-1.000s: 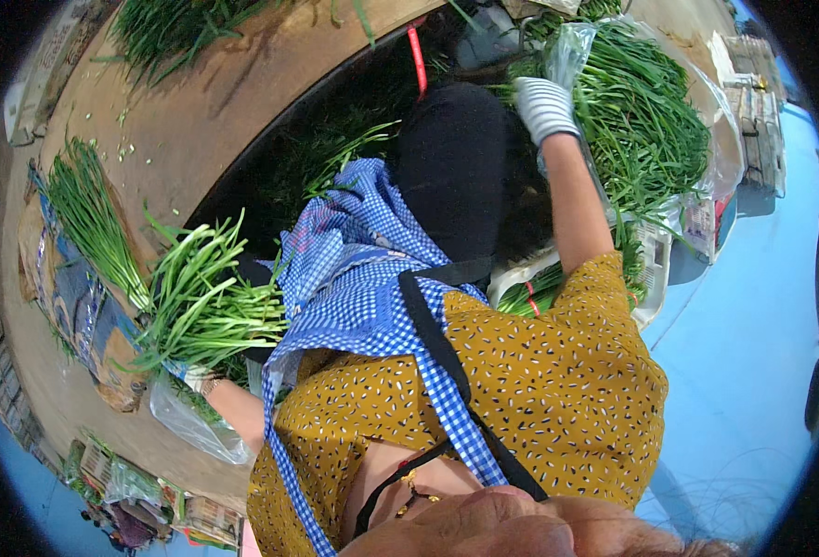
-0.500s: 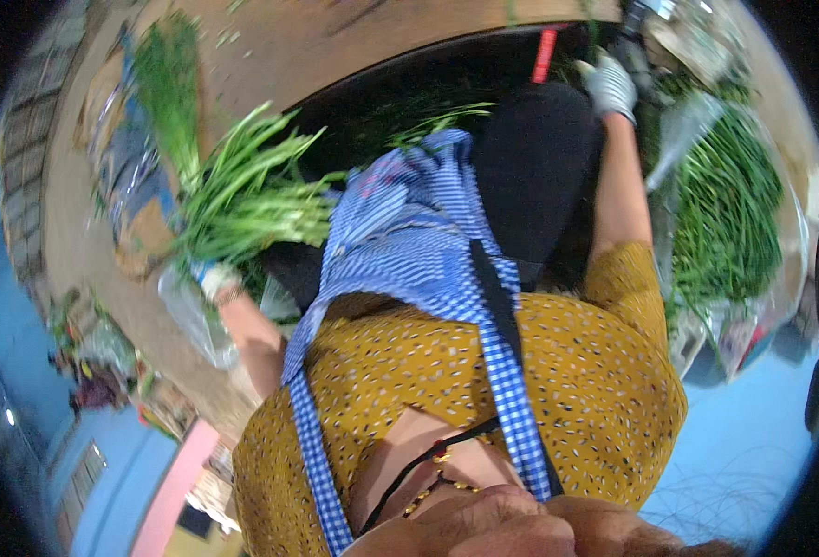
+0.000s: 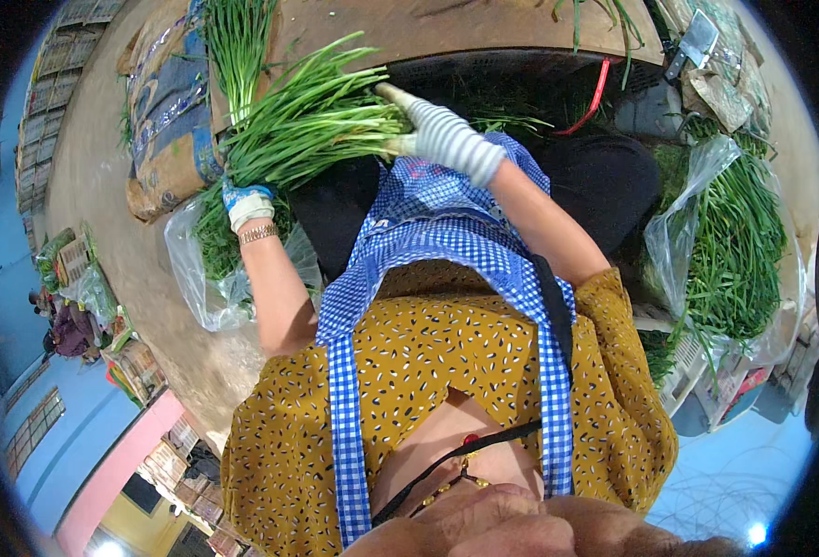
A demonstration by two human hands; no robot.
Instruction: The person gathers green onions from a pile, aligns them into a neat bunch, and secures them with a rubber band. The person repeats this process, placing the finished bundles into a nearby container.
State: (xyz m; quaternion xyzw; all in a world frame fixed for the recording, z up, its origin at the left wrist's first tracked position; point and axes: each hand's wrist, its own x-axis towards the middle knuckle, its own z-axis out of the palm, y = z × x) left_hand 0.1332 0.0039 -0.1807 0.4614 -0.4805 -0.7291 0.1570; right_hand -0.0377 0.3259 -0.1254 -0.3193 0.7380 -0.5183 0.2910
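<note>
My left hand [image 3: 249, 206], in a blue-and-white glove, is closed on a loose bunch of long green leafy stalks [image 3: 307, 121]. My right hand [image 3: 442, 137], in a striped glove, has its fingers stretched and apart, touching the pale stem ends at the bunch's right, above my checked apron [image 3: 437, 223]. Another bunch [image 3: 242, 46] lies behind, beside a patched sacking pad [image 3: 163, 111]. A plastic bag of greens [image 3: 201, 274] sits below my left hand.
A curved board edge [image 3: 484, 35] runs across the top, with a red band [image 3: 597, 97] below it. A cleaver [image 3: 693, 45] lies upper right, above a large bag of greens [image 3: 734, 251]. At far left are a person [image 3: 71, 330] and stacked crates [image 3: 52, 70].
My right hand has moved from the greens on the right, leftwards to the bunch in my left hand. That bunch and my left hand are higher in the picture, and the view has turned.
</note>
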